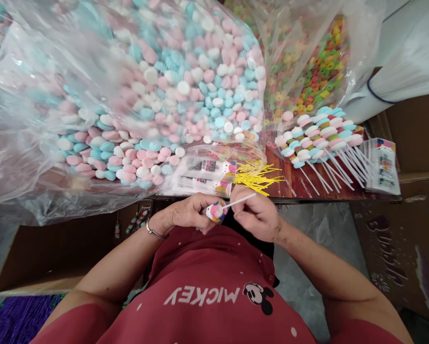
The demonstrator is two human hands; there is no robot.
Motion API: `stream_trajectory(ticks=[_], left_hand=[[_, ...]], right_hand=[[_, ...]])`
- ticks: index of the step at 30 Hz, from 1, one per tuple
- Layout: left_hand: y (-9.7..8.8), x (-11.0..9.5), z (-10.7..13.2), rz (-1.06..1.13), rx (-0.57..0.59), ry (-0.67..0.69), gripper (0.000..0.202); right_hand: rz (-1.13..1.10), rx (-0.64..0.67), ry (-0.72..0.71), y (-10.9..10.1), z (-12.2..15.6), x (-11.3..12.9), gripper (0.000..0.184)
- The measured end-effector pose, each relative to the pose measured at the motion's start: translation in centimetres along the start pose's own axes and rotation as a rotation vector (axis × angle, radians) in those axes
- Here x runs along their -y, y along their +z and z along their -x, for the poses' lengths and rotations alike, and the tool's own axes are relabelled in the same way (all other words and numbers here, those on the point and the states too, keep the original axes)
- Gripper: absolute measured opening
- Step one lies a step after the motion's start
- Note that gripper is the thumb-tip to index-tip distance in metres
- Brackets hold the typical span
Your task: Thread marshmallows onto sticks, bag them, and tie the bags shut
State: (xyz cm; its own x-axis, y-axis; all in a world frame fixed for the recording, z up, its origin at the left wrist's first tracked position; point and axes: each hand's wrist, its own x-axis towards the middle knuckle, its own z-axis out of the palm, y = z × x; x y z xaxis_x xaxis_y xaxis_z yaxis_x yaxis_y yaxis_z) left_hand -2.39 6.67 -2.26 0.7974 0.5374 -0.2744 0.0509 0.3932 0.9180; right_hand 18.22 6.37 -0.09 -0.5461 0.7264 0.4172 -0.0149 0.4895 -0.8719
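Lettering reading "MICKEY" runs across the red shirt (pixel 214 296). Left hand (pixel 189 212) closes around a printed wrapper (pixel 216 211) over candy on a white stick (pixel 240 199), which the right hand (pixel 255 215) pinches, just off the bench (pixel 307 184) edge. Print on the flat packets (pixel 382 165) is too small to read. Bagged pastel candies (pixel 171 95) are partly blurred.
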Motion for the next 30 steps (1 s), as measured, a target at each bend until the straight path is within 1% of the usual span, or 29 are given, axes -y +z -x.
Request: stream_trajectory(ticks=[2, 3, 4, 6, 8, 10, 12, 15, 17, 19, 21, 23, 25, 28, 30], left_hand=[[0.1, 0.1, 0.0, 0.041, -0.004, 0.008, 0.013], [0.2, 0.1, 0.0, 0.047, -0.010, 0.013, 0.013], [0.3, 0.1, 0.1, 0.043, -0.020, 0.017, 0.014], [0.4, 0.0, 0.1, 0.014, -0.036, 0.019, 0.015], [0.4, -0.2, 0.1, -0.032, -0.052, 0.020, 0.016], [0.3, -0.5, 0.2, -0.109, -0.073, 0.028, 0.014], [0.2, -0.9, 0.2, -0.214, -0.091, 0.059, 0.012], [0.2, -1.6, 0.3, -0.395, -0.099, 0.125, 0.008], [0.1, -2.0, 0.3, -0.494, -0.113, 0.147, 0.006], [0.1, -2.2, 0.4, -0.562, -0.131, 0.149, 0.003], [0.2, -2.3, 0.5, -0.597, -0.130, 0.148, 0.002], [0.3, -2.1, 0.5, -0.610, -0.127, 0.156, 0.002], [0.4, -1.9, 0.4, -0.614, -0.135, 0.164, 0.004], [0.5, -1.7, 0.3, -0.617, -0.173, 0.160, 0.006], [0.6, -1.7, 0.2, -0.603, -0.204, 0.174, 0.008]], right_hand=[[-0.053, -0.117, 0.046, -0.4, 0.2, 0.2, 0.012], [-0.034, -0.142, 0.057, -0.5, 0.3, 0.4, 0.011], [0.003, -0.135, 0.053, -0.6, 0.3, 0.5, 0.010], [0.092, -0.048, 0.014, -0.7, 0.4, 0.6, 0.013], [0.181, 0.050, -0.046, -0.8, 0.4, 0.6, 0.022], [0.279, 0.116, -0.083, -0.9, 0.4, 0.6, 0.027], [0.373, 0.171, -0.086, -1.1, 0.4, 0.7, 0.027], [0.510, 0.271, -0.037, -1.4, 0.2, 1.1, 0.023], [0.618, 0.312, -0.034, -1.5, 0.1, 1.4, 0.020], [0.714, 0.328, -0.072, -1.4, 0.1, 1.6, 0.020], [0.753, 0.334, -0.085, -1.2, 0.2, 1.5, 0.019], [0.682, 0.334, -0.055, -1.0, 0.4, 1.2, 0.018], [0.510, 0.312, -0.003, -0.7, 0.4, 0.9, 0.015], [0.227, 0.245, 0.107, -0.4, 0.4, 0.8, 0.014], [0.089, 0.200, 0.185, -0.3, 0.5, 0.9, 0.015]])
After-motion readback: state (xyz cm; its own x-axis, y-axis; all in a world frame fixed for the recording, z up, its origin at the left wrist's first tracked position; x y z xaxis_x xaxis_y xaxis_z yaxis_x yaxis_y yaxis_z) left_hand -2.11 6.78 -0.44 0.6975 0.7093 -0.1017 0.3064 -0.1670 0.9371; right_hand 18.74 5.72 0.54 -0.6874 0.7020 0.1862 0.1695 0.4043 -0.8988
